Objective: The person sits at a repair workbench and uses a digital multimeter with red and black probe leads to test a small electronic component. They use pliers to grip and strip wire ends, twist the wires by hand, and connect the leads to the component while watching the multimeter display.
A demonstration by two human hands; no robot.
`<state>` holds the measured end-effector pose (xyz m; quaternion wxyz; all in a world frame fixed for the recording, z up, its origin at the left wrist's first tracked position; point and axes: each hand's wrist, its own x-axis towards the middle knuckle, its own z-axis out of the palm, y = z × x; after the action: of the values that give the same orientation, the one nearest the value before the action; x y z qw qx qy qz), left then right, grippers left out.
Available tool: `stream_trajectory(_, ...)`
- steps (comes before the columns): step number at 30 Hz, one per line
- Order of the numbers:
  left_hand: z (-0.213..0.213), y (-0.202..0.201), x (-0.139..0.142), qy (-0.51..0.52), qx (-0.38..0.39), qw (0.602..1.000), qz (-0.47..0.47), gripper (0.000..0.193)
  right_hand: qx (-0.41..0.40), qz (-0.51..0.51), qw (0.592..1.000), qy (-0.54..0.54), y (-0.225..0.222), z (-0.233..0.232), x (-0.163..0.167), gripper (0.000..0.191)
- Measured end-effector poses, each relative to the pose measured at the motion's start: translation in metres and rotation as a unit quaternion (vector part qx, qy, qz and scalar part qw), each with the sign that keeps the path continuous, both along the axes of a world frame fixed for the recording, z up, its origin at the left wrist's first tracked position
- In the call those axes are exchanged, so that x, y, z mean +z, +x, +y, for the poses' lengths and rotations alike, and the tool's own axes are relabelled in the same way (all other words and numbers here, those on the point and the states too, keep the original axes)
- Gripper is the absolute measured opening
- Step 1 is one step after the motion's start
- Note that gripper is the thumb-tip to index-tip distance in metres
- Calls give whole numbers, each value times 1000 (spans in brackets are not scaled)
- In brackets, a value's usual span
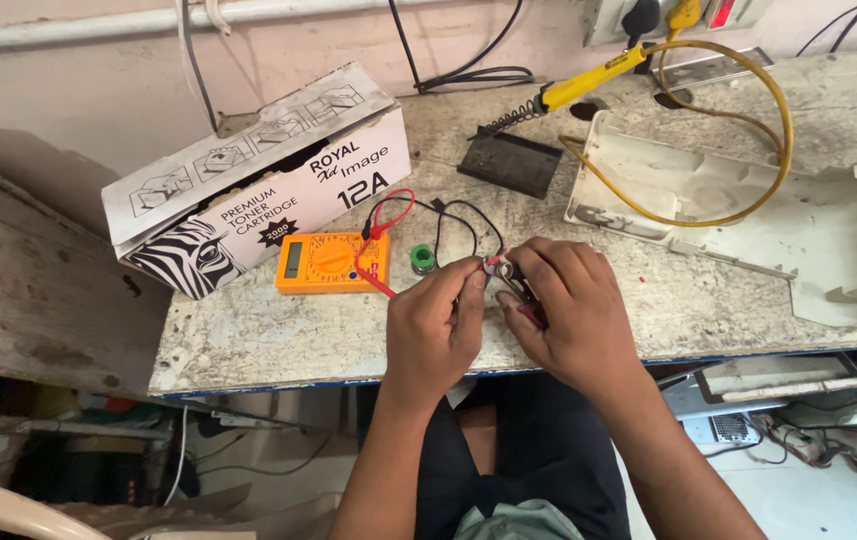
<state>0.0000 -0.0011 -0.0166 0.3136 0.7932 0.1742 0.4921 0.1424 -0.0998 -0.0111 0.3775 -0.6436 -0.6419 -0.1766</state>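
Observation:
My left hand (435, 325) pinches the end of a thin red and black wire (475, 262) over the front of the worn workbench (248, 335). My right hand (568, 310) grips a small pair of pliers (520, 290) with its jaws at that same wire end. Both hands meet fingertip to fingertip. An orange multimeter (333, 263) lies flat to the left of my left hand, its red lead (388, 205) and black lead (463, 215) looping toward my hands. A small green round part (422, 259) sits between the meter and my fingers.
A white cardboard box (248, 185) with a zebra pattern lies behind the meter. A yellow-handled soldering iron (588, 80) with a yellow cord rests at the back by a dark sponge pad (510, 160). A large white plastic housing (748, 215) fills the right side.

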Motion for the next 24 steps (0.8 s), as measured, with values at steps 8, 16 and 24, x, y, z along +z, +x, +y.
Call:
stream_trajectory(8, 0, 0, -1, 10, -4, 1000, -3, 12, -12, -11, 1000, 10, -2, 0, 0, 47)
stream_trajectory(16, 1, 0, 0, 16, -3, 1000, -3, 11, -3, 6, 1000, 3, -2, 1, -1, 45)
stream_trajectory(24, 0, -2, 1, 10, -15, 1000, 2, 12, -10, -36, 999, 31, -3, 1, 2, 48)
